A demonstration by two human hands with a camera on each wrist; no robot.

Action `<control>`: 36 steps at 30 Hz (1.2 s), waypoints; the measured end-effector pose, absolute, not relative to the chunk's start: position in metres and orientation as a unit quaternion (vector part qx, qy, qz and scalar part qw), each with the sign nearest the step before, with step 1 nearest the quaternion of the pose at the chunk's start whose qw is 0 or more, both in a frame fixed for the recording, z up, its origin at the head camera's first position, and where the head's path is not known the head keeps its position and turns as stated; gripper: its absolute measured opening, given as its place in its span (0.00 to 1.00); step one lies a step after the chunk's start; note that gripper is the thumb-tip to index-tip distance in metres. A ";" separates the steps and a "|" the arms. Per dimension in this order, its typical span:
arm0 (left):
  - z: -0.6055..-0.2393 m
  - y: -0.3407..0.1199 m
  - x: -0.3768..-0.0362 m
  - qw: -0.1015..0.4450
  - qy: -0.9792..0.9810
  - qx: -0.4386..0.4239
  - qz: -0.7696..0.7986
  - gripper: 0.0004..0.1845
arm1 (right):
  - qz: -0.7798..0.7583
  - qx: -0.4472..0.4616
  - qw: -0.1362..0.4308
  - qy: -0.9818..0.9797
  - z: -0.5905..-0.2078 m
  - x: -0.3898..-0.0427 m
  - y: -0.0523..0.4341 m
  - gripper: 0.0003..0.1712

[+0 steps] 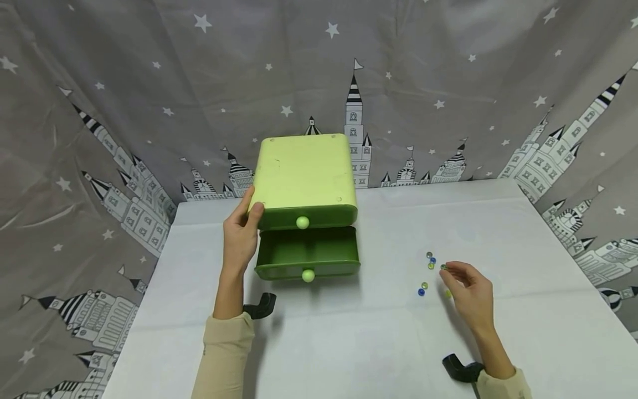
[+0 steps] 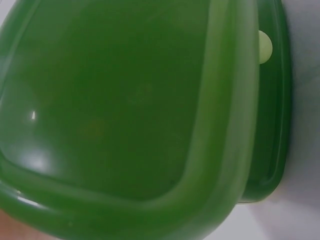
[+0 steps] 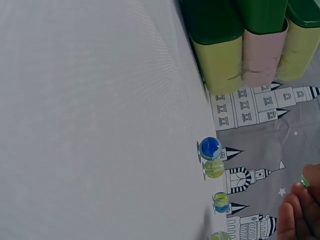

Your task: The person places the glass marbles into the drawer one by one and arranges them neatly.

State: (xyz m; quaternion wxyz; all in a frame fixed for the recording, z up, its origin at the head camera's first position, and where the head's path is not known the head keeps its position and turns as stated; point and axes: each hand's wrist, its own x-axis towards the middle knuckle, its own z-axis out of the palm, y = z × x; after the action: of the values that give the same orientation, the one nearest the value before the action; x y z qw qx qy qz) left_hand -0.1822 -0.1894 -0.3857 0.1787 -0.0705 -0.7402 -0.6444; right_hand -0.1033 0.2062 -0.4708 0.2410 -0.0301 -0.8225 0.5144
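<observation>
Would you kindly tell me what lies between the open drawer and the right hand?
The head view shows five loose marbles on the table between the drawer and the right hand, nearer the hand.

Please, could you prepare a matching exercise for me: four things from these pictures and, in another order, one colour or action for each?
1. Left hand
2. Pulled-out drawer
3. Right hand
4. Cabinet top

A. Pinches a marble
B. Pale yellow-green
C. Touches the cabinet at its left side
D. Dark green

Right pairs: 1-C, 2-D, 3-A, 4-B.
</observation>
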 end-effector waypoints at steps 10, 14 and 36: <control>-0.385 -0.189 -0.182 0.171 -0.743 -0.063 -0.644 0.26 | 0.539 0.005 0.235 -0.809 -0.468 -0.106 0.199 0.09; -0.386 -0.190 -0.182 0.172 -0.742 -0.064 -0.645 0.26 | 0.545 0.016 0.232 -0.806 -0.469 -0.108 0.197 0.09; -0.385 -0.190 -0.182 0.174 -0.741 -0.068 -0.645 0.27 | 0.531 0.058 0.208 -0.819 -0.459 -0.107 0.179 0.09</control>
State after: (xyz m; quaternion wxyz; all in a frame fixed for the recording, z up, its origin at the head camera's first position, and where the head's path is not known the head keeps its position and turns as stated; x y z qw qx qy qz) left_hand -0.1817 -0.1899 -0.3852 0.1738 -0.0683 -0.7409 -0.6451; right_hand -0.1073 0.1786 -0.4589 0.2084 0.0576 -0.8191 0.5314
